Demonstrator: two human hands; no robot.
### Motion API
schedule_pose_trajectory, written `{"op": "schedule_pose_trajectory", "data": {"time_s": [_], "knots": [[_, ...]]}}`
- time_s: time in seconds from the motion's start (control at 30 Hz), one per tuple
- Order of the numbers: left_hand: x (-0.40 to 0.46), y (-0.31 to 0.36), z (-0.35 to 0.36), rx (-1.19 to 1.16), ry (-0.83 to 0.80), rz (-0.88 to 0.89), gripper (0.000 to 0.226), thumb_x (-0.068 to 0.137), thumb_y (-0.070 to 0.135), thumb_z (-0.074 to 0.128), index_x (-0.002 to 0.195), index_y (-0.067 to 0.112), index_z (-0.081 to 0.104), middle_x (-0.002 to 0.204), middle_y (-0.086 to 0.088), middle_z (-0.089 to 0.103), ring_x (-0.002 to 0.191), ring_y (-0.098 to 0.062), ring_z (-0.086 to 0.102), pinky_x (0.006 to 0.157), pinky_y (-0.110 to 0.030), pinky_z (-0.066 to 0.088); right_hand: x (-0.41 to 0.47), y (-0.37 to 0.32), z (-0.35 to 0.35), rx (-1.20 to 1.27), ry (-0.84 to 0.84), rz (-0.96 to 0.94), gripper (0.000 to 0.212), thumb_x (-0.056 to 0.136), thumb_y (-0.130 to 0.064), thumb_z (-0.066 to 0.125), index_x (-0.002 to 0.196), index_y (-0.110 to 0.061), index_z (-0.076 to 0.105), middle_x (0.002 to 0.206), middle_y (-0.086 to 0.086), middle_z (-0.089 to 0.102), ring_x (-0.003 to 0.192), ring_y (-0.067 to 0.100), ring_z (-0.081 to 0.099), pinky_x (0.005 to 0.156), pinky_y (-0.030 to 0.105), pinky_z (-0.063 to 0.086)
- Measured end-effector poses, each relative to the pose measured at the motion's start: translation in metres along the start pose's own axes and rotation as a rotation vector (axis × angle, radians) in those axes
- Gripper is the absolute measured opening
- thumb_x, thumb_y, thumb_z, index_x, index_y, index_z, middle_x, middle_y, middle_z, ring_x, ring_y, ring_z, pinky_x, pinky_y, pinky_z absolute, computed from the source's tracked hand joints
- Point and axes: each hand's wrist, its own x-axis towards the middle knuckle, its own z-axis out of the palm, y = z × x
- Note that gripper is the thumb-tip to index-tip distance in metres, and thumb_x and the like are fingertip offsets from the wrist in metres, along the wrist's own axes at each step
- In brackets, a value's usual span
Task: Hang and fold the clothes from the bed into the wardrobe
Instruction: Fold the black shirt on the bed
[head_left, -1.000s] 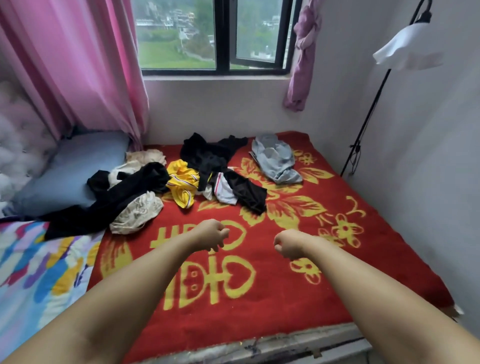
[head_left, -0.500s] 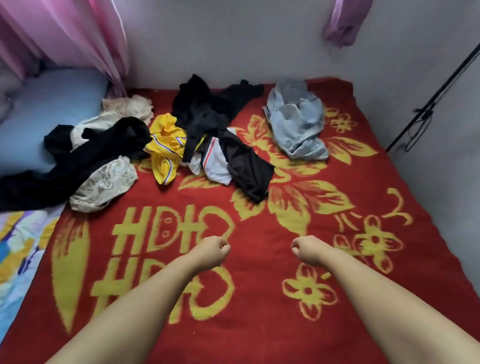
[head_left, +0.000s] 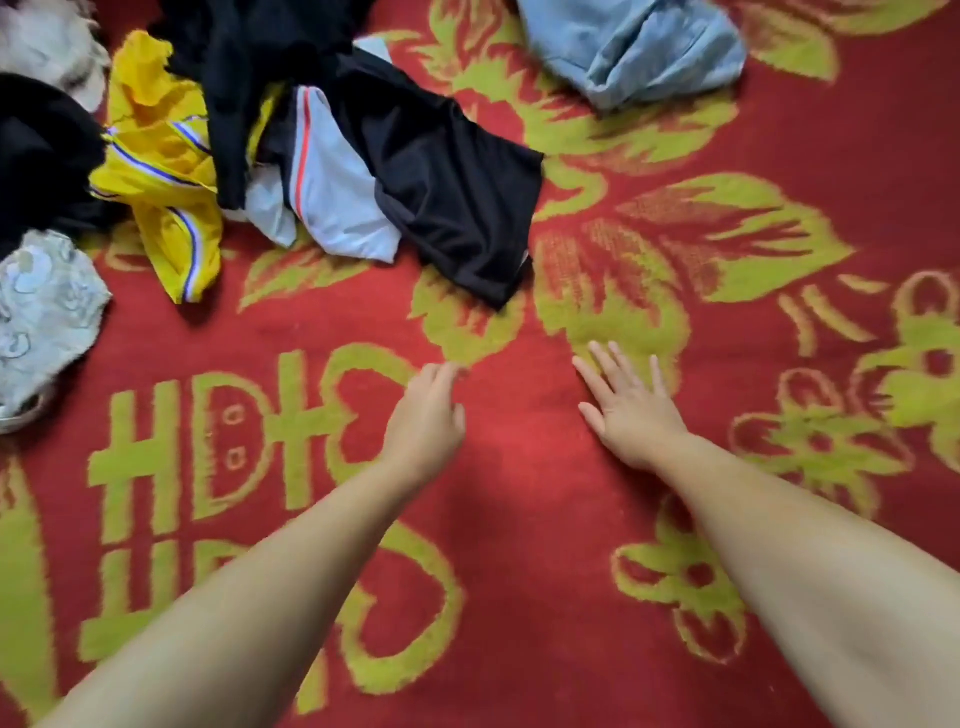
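Loose clothes lie on a red blanket (head_left: 519, 493) with yellow patterns. Nearest to my hands is a black garment with a grey and red-striped panel (head_left: 441, 176). A yellow garment (head_left: 161, 171) is crumpled to its left, and a light blue garment (head_left: 639, 47) lies at the top right. My left hand (head_left: 428, 415) reaches forward with fingers extended, a short way below the black garment's hem. My right hand (head_left: 626, 405) is spread flat above the blanket, fingers straight. Neither hand holds anything.
More black clothing (head_left: 41, 150) and a pale patterned garment (head_left: 41, 317) lie at the left edge, and a whitish garment (head_left: 47, 41) sits at the top left corner. The blanket covers the whole view.
Both fists have opened into straight fingers. The view has tilted down and moved closer to the bed, and both hands have reached forward toward the clothes pile.
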Motion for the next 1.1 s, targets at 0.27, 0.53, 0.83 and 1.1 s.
{"op": "schedule_pose_trajectory", "data": {"time_s": [0.27, 0.53, 0.83, 1.1], "knots": [[0.139, -0.01, 0.004, 0.504, 0.046, 0.214, 0.081, 0.085, -0.003, 0.048, 0.153, 0.012, 0.008, 0.159, -0.013, 0.004, 0.147, -0.027, 0.004, 0.117, -0.04, 0.013, 0.016, 0.014, 0.051, -0.027, 0.397, -0.067, 0.057, 0.09, -0.04, 0.031, 0.146, -0.027, 0.03, 0.154, -0.001, 0.031, 0.142, 0.019, 0.022, 0.114, 0.052, 0.005], [0.196, 0.02, -0.021, 0.595, 0.14, 0.205, 0.018, 0.084, -0.003, 0.036, 0.09, 0.006, 0.05, 0.085, -0.013, 0.063, 0.084, -0.032, 0.058, 0.113, -0.041, 0.021, 0.021, 0.018, 0.054, -0.071, 0.457, -0.068, 0.06, 0.088, -0.041, 0.033, 0.146, -0.028, 0.029, 0.154, -0.003, 0.025, 0.142, 0.02, 0.023, 0.114, 0.053, 0.007], [0.083, -0.032, -0.006, 0.57, -0.042, -0.044, 0.018, 0.098, 0.016, 0.04, 0.104, 0.01, 0.056, 0.108, -0.014, 0.065, 0.101, -0.037, 0.062, 0.067, -0.034, 0.034, 0.021, 0.022, 0.049, -0.056, 0.426, -0.039, 0.059, 0.09, -0.04, 0.028, 0.147, -0.028, 0.029, 0.155, -0.002, 0.03, 0.143, 0.017, 0.019, 0.115, 0.046, 0.0], [-0.046, -0.032, -0.045, 0.274, -0.137, -0.199, 0.025, 0.098, 0.023, 0.036, 0.1, 0.008, 0.056, 0.111, -0.016, 0.064, 0.105, -0.035, 0.058, 0.069, -0.033, 0.032, -0.007, -0.032, -0.037, 0.047, -0.184, 0.034, 0.08, 0.095, -0.043, 0.049, 0.154, -0.028, -0.004, 0.162, 0.0, -0.004, 0.149, 0.02, 0.001, 0.116, 0.057, 0.014]]}}
